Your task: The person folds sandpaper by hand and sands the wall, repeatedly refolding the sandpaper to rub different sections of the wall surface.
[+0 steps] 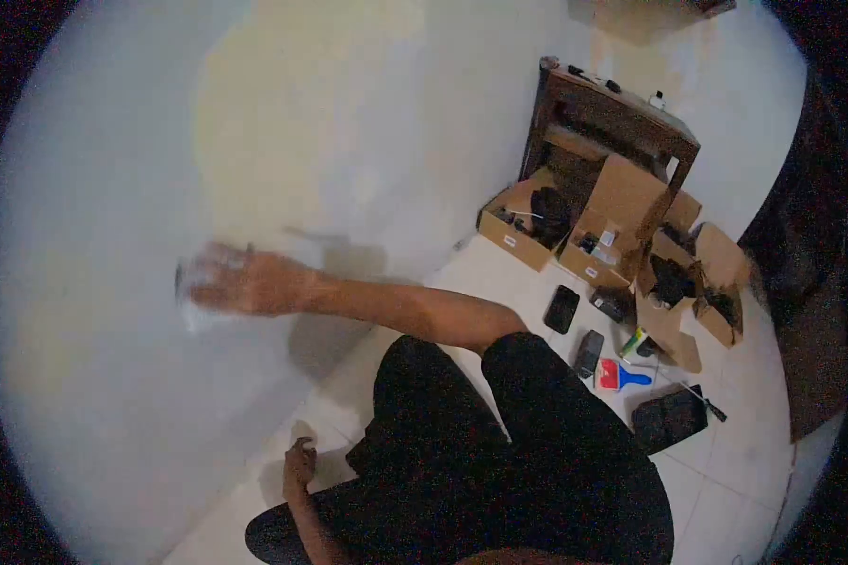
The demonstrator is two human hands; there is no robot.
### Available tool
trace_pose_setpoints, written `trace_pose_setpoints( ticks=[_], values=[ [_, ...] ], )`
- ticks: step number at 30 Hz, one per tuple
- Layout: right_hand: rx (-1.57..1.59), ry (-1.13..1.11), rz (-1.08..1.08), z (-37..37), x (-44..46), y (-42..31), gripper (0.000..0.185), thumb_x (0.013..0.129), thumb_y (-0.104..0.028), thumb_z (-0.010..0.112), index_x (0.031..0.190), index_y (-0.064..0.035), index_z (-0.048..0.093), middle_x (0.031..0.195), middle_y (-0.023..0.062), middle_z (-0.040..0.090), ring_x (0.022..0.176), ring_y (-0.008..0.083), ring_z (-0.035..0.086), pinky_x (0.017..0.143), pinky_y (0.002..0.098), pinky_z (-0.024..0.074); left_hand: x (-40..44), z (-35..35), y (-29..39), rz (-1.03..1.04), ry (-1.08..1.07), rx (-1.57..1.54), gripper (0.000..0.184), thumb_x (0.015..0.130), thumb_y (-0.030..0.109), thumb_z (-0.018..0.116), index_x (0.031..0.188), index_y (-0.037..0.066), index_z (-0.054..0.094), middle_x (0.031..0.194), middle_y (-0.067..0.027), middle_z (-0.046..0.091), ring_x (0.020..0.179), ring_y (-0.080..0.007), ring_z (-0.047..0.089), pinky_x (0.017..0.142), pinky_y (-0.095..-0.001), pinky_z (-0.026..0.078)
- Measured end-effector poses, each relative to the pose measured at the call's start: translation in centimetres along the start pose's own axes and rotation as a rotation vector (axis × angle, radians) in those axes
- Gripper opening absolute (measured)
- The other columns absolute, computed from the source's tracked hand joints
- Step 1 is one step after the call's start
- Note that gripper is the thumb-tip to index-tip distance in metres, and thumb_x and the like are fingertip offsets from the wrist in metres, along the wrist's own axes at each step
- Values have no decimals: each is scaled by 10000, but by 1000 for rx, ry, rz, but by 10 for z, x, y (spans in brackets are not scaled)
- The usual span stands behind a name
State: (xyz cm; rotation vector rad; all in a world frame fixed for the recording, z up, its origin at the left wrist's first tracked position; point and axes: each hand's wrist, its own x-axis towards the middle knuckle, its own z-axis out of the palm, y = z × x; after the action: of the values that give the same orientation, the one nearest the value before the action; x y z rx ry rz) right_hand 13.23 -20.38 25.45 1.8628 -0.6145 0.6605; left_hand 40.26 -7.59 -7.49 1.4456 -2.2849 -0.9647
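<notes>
My right arm reaches across to the pale wall [377,104], which has yellowish patches. My right hand [250,281] lies against the wall, its fingers smeared by motion. A thin dark edge and a whitish blur show beside the fingertips, but I cannot make out whether the hand holds something. Low down, near the white tiled floor [325,428], my left hand [299,466] is loosely bent with its fingers slightly apart, and nothing shows in it. My legs in black trousers [443,405] are folded between the two arms.
Right of my knee lie a phone [562,309], a blue-handled brush with a red head [622,375], a dark case [669,419] and a screwdriver-like tool [714,410]. Several open cardboard boxes [523,247] stand by a wooden table [631,111].
</notes>
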Motion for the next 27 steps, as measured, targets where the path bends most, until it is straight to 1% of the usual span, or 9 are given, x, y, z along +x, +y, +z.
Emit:
trace_pose_setpoints(
  ticks=[4,7,9,10,12,13,14,15,27],
  values=[
    [269,110,284,-8,4,-11,429,823,-173,573,1251,-154,558,1280,26,558,1221,307,478,1066,493,362,6,7,-9,83,-3,28,341,828,131,596,1156,49,555,778,-179,643,732,-337,622,650,-436,479],
    [366,24,88,27,-11,-12,533,822,-170,570,1349,-190,490,1208,116,587,1184,354,492,1043,549,353,17,30,-47,221,17,168,354,843,164,565,1177,44,555,971,-210,654,893,-381,626,805,-452,492],
    [376,122,585,16,-5,2,648,759,-304,662,1366,-169,481,1213,89,606,1222,381,460,1075,549,282,35,51,-61,-324,-118,-245,388,854,176,551,1222,54,552,1061,-208,649,989,-387,611,886,-443,482],
    [478,141,605,3,1,-7,601,799,-321,653,1354,-153,492,1226,98,602,1223,369,461,1091,535,255,56,111,-128,273,11,397,391,861,177,550,1234,61,563,1084,-201,650,985,-379,622,885,-438,487],
    [222,-173,26,1,-8,-6,524,872,-312,612,1346,-127,489,1373,101,493,1296,324,411,1112,513,231,28,76,-69,24,-30,-228,339,899,253,515,1156,55,614,1232,-184,582,1113,-322,571,962,-426,445],
    [435,-638,243,-18,-24,-10,465,905,-248,557,1351,-136,485,1417,92,445,1323,316,379,1124,500,217,31,118,-103,-31,2,-481,440,855,245,574,1237,27,566,1307,-125,553,1173,-236,521,1014,-382,394],
    [460,-498,241,-16,-31,8,411,908,-163,522,1317,-125,525,1371,111,495,1310,319,389,1113,488,222,64,168,-105,130,544,199,303,878,280,533,1046,51,639,1025,-165,659,970,-331,623,844,-450,494],
    [104,-201,-8,6,-42,32,394,950,-200,459,1334,-130,509,1361,111,505,1307,311,392,1113,471,219,68,174,-133,185,324,83,443,879,336,551,1198,31,582,1308,-114,551,1180,-286,524,1008,-394,408],
    [131,-37,-300,10,-6,23,458,997,-331,384,1405,-127,423,1402,86,469,1283,326,438,1066,487,312,32,47,-16,-299,148,120,175,819,119,531,977,46,549,917,-178,630,861,-348,638,743,-474,504]
  ],
)
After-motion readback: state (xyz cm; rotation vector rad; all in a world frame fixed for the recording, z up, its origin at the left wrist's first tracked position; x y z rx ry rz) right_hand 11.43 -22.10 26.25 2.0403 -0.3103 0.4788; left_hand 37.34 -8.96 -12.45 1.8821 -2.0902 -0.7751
